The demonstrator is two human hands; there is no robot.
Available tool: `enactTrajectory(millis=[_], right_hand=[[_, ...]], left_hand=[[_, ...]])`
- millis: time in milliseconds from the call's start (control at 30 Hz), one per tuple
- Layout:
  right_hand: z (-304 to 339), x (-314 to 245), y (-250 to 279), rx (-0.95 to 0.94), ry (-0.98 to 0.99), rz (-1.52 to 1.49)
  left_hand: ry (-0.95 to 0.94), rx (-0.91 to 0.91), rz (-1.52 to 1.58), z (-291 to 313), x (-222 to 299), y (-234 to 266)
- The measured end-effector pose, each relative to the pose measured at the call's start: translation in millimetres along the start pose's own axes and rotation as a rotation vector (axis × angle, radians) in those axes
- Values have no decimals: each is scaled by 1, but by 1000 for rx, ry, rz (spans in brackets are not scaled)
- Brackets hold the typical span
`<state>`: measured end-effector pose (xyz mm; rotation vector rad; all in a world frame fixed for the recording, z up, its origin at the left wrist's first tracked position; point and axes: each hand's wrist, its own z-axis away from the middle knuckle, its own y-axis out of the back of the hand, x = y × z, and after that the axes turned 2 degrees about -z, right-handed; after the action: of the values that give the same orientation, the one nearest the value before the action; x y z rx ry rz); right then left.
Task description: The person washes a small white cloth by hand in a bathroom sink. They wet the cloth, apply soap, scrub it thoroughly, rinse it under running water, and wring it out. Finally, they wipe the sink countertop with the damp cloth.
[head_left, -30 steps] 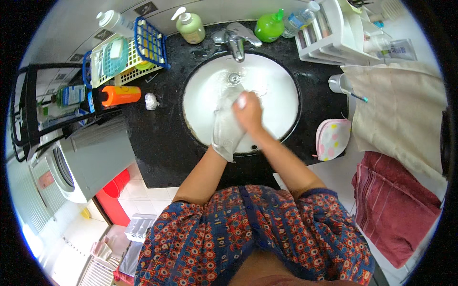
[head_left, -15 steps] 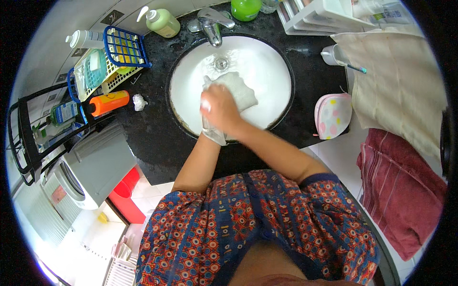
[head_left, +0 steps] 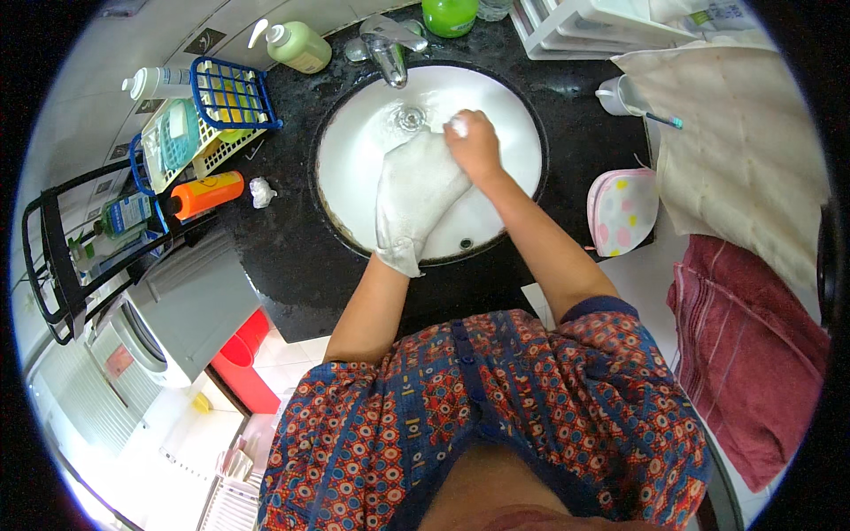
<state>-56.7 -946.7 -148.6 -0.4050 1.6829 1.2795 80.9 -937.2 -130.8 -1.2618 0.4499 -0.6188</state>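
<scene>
A wet white sock-like cloth (head_left: 416,190) covers my left hand up to the wrist, over the white washbasin (head_left: 518,177). Only my left forearm (head_left: 372,301) shows, so the fingers inside are hidden. My right hand (head_left: 478,146) is closed around a small white lump that looks like a piece of soap (head_left: 459,126). It is beside the cloth's far right end, close to the drain (head_left: 410,119); I cannot tell whether they touch. Behind the basin stands a chrome tap (head_left: 387,53).
A pump bottle (head_left: 301,48) and a green bottle (head_left: 449,16) flank the tap. Left are a blue wire basket (head_left: 232,93), an orange bottle (head_left: 207,195) and a crumpled white scrap (head_left: 261,192). Right are a cup (head_left: 613,96), a dotted pouch (head_left: 624,212) and hanging towels (head_left: 739,354).
My right hand has moved off the cloth near my left wrist, up and to the right. More of the cloth now shows, stretched out over the basin.
</scene>
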Motion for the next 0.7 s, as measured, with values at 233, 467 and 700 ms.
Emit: enactTrajectory(millis=[233,467,700], right_hand=[[33,8,18,-346,-132,-85],[14,-32,33,-312,-597,-888],[64,-65,10,-399,74,-219]], left_hand=[[1,63,-371,-3,6,-18],[217,401,-937,4,59,96],[213,522,-209,10,47,64]])
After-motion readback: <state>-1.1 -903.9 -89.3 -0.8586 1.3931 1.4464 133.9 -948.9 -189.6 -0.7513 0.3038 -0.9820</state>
